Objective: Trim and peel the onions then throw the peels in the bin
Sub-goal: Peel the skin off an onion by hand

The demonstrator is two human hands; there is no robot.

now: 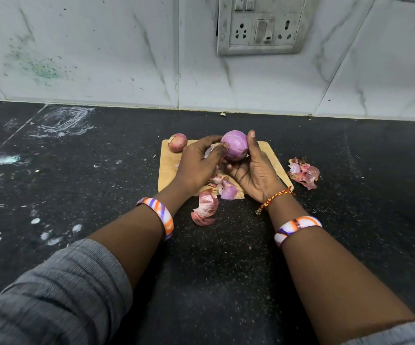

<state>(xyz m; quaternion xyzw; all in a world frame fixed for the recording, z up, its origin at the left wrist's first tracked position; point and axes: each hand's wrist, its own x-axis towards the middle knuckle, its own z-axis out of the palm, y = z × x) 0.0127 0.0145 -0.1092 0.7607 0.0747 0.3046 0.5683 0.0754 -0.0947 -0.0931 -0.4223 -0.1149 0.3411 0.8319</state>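
Both hands hold the peeled onion (235,148) above the cutting board (271,155) | right hand (256,173) cups it | left hand (199,165) pinches its left side | unpeeled onion (177,142) lies far left, nearer the left hand

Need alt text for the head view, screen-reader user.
Both hands, left hand and right hand, hold a peeled onion above a wooden cutting board on a dark counter. An unpeeled onion sits at the board's far left corner; onion peels lie around.

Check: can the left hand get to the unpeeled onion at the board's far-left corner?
Probably yes. The unpeeled onion sits just beyond the left hand, nothing between, but that hand must release the peeled onion first.
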